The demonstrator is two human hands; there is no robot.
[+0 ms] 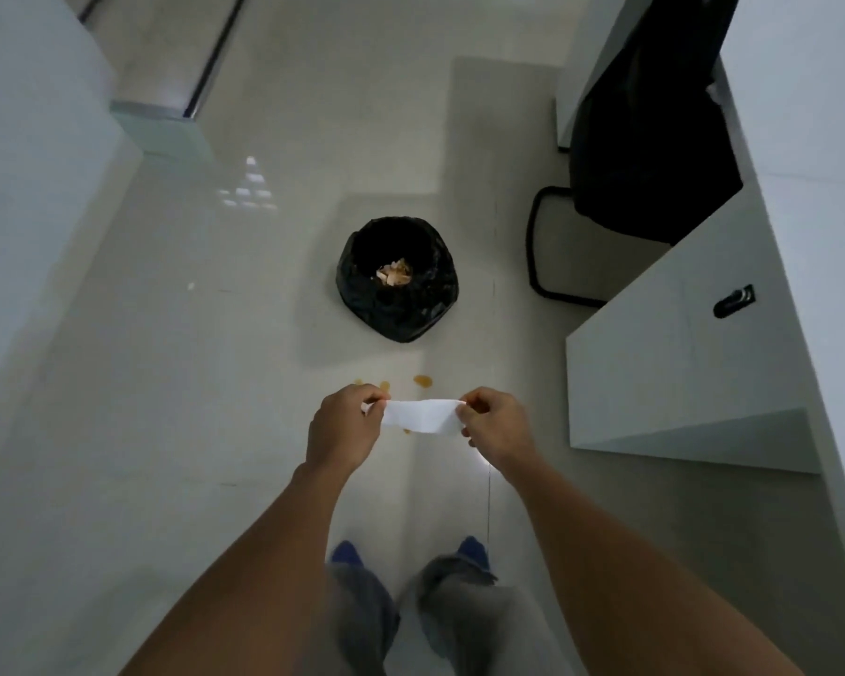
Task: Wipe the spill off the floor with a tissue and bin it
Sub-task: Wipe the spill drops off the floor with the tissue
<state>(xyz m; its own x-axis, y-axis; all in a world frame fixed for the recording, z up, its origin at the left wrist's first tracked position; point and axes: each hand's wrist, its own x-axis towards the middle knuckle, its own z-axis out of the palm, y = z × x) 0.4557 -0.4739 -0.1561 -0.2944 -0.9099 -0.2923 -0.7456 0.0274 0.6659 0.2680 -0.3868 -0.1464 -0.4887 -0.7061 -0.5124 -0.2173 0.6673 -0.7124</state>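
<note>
A white tissue (pixel 421 417) is stretched flat between my two hands, well above the floor. My left hand (pixel 343 426) pinches its left end and my right hand (pixel 494 424) pinches its right end. Small orange-brown spill drops (pixel 423 381) dot the pale tiled floor just beyond the tissue, and part of the spill is hidden behind it. Farther ahead stands a bin lined with a black bag (pixel 397 278), with crumpled stained paper at its bottom.
A white desk (pixel 679 344) runs along the right side, with a black chair (pixel 650 139) tucked beside it. A white wall or cabinet (pixel 30 187) lines the left. My blue shoes (pixel 346 552) stand on the floor below my arms.
</note>
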